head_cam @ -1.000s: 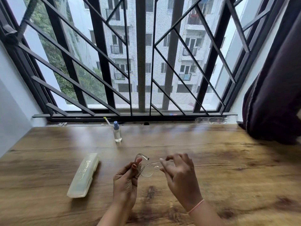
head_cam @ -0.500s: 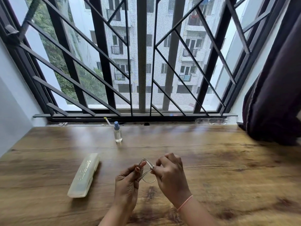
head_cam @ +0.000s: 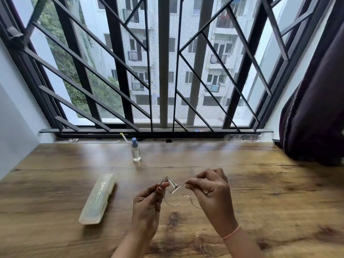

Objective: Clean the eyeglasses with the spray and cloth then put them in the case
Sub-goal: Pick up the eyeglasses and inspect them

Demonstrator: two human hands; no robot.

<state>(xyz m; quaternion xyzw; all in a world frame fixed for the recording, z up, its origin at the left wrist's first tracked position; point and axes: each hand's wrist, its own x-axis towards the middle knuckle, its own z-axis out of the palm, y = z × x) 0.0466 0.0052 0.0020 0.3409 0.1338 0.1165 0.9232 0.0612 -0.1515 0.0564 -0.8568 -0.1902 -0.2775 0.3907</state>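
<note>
Left hand (head_cam: 147,205) pinches clear-framed eyeglasses (head_cam: 184,196) at one lens corner. Right hand (head_cam: 212,194) pinches a temple arm. Glasses are held above the wooden table (head_cam: 260,192), long axis roughly 9-to-3. Closed translucent case (head_cam: 97,199) at 9 o'clock, lying 1-to-7, print unreadable. Spray bottle (head_cam: 135,152), blue cap, upright at 11 o'clock.
</note>
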